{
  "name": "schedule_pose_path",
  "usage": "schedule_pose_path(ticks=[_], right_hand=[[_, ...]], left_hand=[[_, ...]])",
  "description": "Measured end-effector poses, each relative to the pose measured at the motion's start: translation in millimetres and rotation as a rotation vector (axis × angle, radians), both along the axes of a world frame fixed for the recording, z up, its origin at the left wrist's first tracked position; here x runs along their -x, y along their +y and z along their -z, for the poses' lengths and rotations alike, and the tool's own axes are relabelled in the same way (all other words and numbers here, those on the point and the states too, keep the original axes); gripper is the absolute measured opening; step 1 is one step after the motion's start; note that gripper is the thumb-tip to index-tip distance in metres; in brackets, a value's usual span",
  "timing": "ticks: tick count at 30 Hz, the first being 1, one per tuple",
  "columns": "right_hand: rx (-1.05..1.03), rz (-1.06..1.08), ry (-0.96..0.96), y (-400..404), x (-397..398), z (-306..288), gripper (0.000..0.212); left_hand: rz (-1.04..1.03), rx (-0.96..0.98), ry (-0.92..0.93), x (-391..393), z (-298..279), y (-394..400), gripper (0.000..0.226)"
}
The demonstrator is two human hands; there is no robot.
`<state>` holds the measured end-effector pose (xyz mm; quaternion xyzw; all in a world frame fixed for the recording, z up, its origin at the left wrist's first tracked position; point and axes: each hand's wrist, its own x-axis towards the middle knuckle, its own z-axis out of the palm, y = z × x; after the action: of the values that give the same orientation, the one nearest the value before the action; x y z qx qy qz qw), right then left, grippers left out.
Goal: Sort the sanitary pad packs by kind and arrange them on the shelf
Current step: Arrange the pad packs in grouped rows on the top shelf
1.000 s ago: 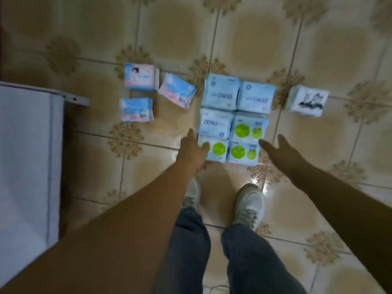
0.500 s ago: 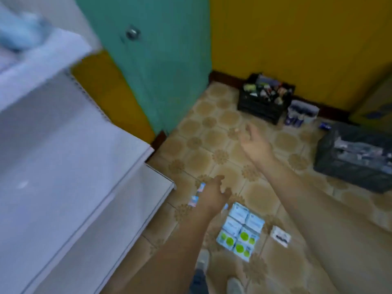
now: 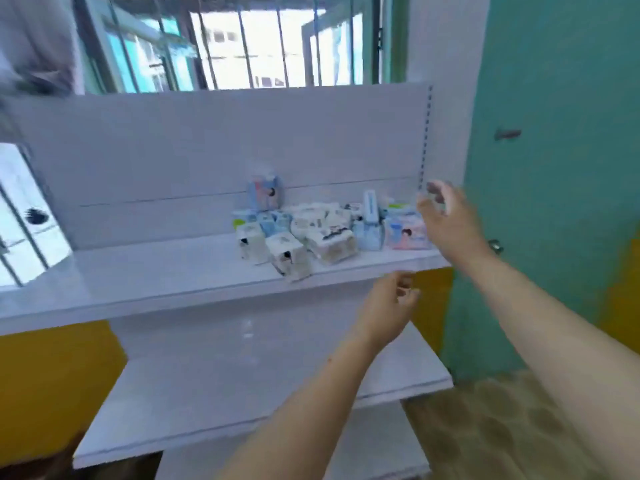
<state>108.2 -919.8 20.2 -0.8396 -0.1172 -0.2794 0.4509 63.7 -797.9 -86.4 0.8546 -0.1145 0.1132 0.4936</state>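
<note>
the right hand (image 3: 450,220) is raised at the right end of the upper shelf (image 3: 138,275), its fingers (image 3: 434,192) spread and loosely curled, holding nothing; the fingertips sit just in front of and beside the pink and blue pack (image 3: 407,233) at that end, and whether they touch it is too blurred to tell. the left hand (image 3: 388,306) hangs lower, below the shelf's front edge, fingers curled inward with nothing between them, clear of any pack.

the packs lie in one loose heap (image 3: 325,230) on the right half of the upper shelf. about three white packs with dark print lie tipped at the front, one (image 3: 289,258) at the very edge. behind them are several pale blue packs, one (image 3: 265,194) standing against the back panel; motion blur makes an exact count impossible, and prints cannot be read.

two more shelves show below, the lowest cut off by the arms.
</note>
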Motion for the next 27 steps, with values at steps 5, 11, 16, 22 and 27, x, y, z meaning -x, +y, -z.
schedule_pose_path(ticks=[5,11,16,22,27], right_hand=[[0.074,-0.145,-0.049,142.5,-4.4,-25.3,0.046],[0.383,-0.153,-0.005,260.9,-7.5,-20.0,0.052],[0.528,-0.129,0.26,281.8,-41.9,-8.5,0.062],[0.764,-0.132,0.542,306.7,-98.4,11.9,0.111],[1.15,-0.035,0.535,305.2,-141.0,45.4,0.124]], left_hand=[[-0.192,0.048,-0.028,22.4,-28.5,149.8,0.03],[-0.411,0.024,-0.045,25.5,-16.5,303.7,0.025],[-0.42,0.013,-0.009,6.1,-2.2,352.3,0.026],[-0.392,-0.074,-0.038,-57.8,-4.1,376.8,0.044],[-0.318,-0.197,0.052,-134.2,-11.1,394.9,0.109]])
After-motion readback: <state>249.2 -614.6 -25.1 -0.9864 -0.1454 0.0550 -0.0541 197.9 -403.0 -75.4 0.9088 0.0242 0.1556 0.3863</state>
